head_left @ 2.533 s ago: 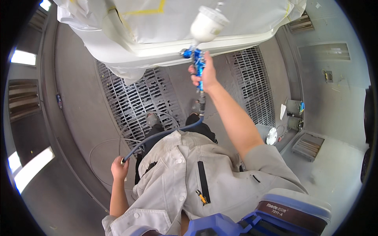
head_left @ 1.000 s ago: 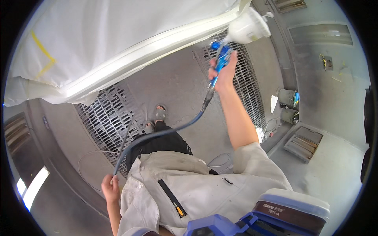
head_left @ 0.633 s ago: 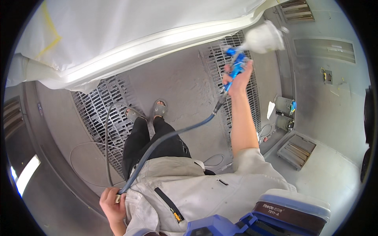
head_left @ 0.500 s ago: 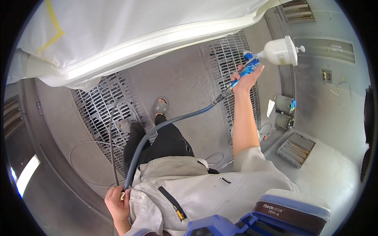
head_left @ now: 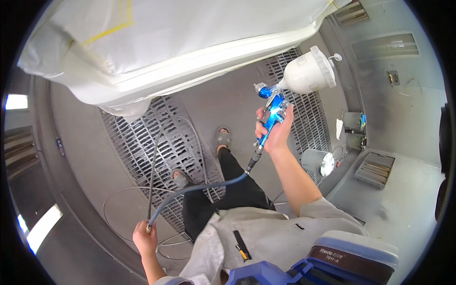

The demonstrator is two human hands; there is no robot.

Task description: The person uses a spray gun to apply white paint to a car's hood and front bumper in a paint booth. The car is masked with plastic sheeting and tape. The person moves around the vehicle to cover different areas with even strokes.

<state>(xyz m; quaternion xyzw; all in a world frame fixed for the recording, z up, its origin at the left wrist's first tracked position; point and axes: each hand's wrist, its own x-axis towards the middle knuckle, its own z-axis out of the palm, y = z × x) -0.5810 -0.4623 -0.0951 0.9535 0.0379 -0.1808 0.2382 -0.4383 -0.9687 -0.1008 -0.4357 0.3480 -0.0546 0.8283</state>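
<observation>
Spray gun (head_left: 275, 113) held centre right
It is clasped by the right grip (head_left: 279, 135); the hose (head_left: 208, 184) is held by the left grip (head_left: 144, 238), lower left.

pale short-sleeved jacket (head_left: 280, 232), black trousers (head_left: 240, 194), 2 grey sandals (head_left: 223, 138)

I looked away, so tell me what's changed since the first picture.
The right hand moved the blue spray gun right, away from the covered panel. Its white cup, seen against the panel then, now leans further right, against the right floor grate. Unchanged: that hand grips the gun, the left hand holds the hose.
</observation>
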